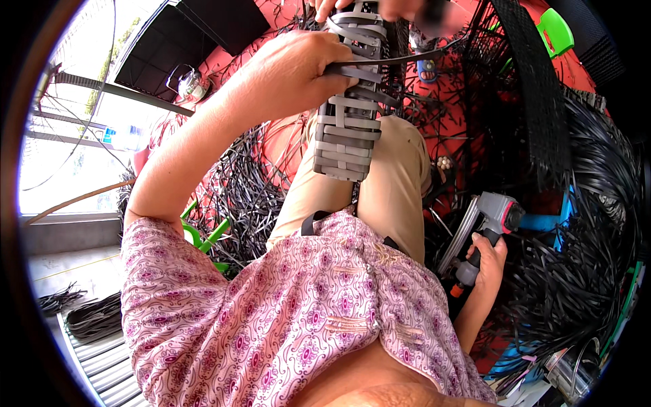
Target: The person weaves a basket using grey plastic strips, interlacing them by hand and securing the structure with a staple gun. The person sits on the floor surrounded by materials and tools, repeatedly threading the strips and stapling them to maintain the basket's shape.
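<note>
A woven grey strap-like panel (347, 139) made of flat strips lies along my lap, running away from me between my knees. My left hand (298, 74) is closed at the panel's left edge, pinching a dark flat strip (400, 60) that crosses over the weave to the right. To the right of my thigh, my right hand (489, 261) wraps round the handle of a grey and black staple gun (489, 220), held low and apart from the panel. At the far end, another person's fingers (329, 8) touch the panel.
Tangled black strips (227, 183) cover the red floor (441, 129) on the left. A large bundle of black strips (569, 285) lies at the right, beside a blue frame (553, 220). Black panels (190, 41) stand far left. A green chair part (556, 34) shows far right.
</note>
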